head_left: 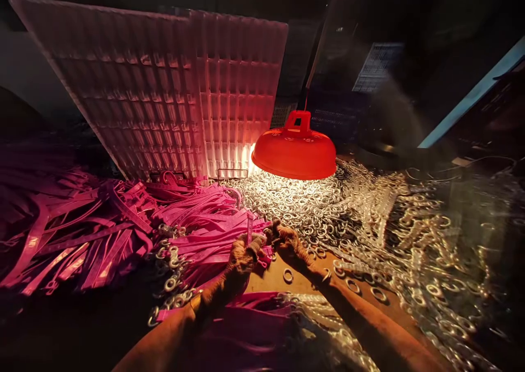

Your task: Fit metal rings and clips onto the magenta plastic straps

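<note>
My left hand [243, 256] is closed around a pink strap [250, 225], a short length of which sticks up above the fingers. Just to its right, my right hand [289, 242] is closed with its fingertips pinched together close to the left hand. Whatever lies between those fingers is too small and shadowed to make out. A heap of pink straps [205, 219] lies left of and behind my left hand, some ending in pale rings [174, 257]. Behind my right hand spreads a large pile of loose metal rings [315, 210]. One single ring [287, 275] lies on the brown tabletop [266, 279] below my hands.
A red dome lamp [294, 150] hangs low over the rings. Behind the straps leans a ribbed translucent panel [164, 87]. More pink straps [94, 235] fill the left side. Clear strips [385, 213] and scattered rings cover the right. More straps [262, 312] lie between my forearms.
</note>
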`<state>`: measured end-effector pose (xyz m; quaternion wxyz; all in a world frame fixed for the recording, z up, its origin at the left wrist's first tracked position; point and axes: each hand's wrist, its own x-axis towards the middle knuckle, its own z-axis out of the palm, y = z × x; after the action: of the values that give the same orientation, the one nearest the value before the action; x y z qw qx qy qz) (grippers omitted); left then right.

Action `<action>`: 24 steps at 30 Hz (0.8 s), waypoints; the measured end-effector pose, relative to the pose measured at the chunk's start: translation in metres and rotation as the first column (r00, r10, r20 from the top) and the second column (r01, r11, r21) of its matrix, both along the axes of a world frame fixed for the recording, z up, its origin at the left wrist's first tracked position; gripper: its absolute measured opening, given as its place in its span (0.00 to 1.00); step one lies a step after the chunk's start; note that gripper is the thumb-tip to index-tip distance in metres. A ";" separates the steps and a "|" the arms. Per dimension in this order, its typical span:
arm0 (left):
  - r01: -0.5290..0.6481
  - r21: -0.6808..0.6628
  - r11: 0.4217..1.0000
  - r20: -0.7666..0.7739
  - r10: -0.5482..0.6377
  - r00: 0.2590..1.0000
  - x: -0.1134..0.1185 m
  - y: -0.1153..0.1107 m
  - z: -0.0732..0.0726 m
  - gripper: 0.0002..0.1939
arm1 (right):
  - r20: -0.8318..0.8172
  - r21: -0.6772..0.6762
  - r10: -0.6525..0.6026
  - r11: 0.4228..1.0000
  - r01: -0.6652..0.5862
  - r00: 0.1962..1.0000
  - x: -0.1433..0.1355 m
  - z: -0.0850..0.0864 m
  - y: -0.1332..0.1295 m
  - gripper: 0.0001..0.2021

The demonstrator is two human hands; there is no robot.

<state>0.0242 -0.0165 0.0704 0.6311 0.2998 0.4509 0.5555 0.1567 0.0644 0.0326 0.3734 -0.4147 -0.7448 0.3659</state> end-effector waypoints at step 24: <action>0.127 -0.120 0.985 -0.173 -0.146 0.974 -0.023 0.026 -0.058 0.16 | -0.021 0.020 0.016 1.000 -0.016 1.000 -0.013 -0.026 -0.024 0.03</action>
<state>0.0011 0.0100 0.0124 0.6395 0.3447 0.5141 0.4559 0.1438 0.0402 0.0067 0.3822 -0.4012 -0.7477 0.3659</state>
